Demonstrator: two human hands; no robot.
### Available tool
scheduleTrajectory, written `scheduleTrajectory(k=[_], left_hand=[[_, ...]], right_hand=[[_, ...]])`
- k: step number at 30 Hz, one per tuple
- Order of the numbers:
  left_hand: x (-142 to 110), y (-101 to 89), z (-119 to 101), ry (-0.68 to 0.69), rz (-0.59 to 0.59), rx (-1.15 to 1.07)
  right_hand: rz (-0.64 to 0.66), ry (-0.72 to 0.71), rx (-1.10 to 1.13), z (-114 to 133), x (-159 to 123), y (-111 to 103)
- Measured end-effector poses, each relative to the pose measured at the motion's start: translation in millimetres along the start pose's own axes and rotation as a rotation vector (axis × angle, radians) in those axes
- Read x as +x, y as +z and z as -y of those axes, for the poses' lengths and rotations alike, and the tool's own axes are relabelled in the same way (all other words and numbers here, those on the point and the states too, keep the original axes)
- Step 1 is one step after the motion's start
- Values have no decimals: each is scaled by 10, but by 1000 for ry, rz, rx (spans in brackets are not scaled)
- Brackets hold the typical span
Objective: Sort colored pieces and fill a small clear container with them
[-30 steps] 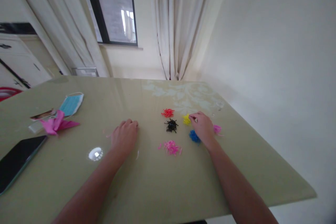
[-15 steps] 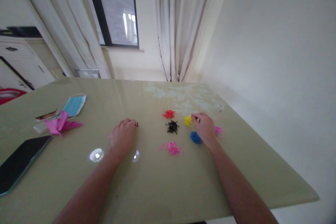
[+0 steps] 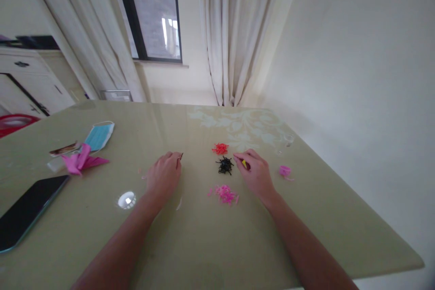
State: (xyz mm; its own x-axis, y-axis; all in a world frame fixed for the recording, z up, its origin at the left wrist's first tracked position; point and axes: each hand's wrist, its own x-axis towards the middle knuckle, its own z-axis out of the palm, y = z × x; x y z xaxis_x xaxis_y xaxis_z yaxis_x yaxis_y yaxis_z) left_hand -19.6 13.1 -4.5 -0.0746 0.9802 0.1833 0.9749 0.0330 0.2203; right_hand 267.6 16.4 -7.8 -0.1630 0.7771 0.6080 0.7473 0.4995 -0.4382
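The right hand (image 3: pixel 255 176) shifts off the yellow pile (image 3: pixel 244 163) to three o'clock of the black pile (image 3: pixel 224 166), putting it within reach; its grip I cannot tell; the left hand (image 3: pixel 164 176), at nine o'clock, pinches a dark piece (image 3: pixel 181 156)

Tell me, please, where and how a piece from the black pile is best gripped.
Probably by an end jutting from the black pile on its left, pinched from that side: thin ends stick out there, and the right hand is close on the right.
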Motion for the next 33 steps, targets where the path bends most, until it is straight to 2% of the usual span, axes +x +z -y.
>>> scheduleTrajectory(k=[4,10,22,24,27,30,33], left_hand=[[-6,11,15,-28,41,73],[15,27,55,8,117,85],[30,-12,85,-43,66,-7],[42,-7,83,-30,22,-92],[33,29,13,89,-29,-395],[-45,87,-148,267,7,-704],[-167,128,-319,372,22,-855]], right_hand=[[18,-15,18,24,-23,28],[49,3,19,15,-34,45],[72,12,34,18,-28,41],[72,15,43,24,-30,44],[71,14,81,77,-34,59],[112,20,215,188,-45,88],[196,21,379,304,-63,122]])
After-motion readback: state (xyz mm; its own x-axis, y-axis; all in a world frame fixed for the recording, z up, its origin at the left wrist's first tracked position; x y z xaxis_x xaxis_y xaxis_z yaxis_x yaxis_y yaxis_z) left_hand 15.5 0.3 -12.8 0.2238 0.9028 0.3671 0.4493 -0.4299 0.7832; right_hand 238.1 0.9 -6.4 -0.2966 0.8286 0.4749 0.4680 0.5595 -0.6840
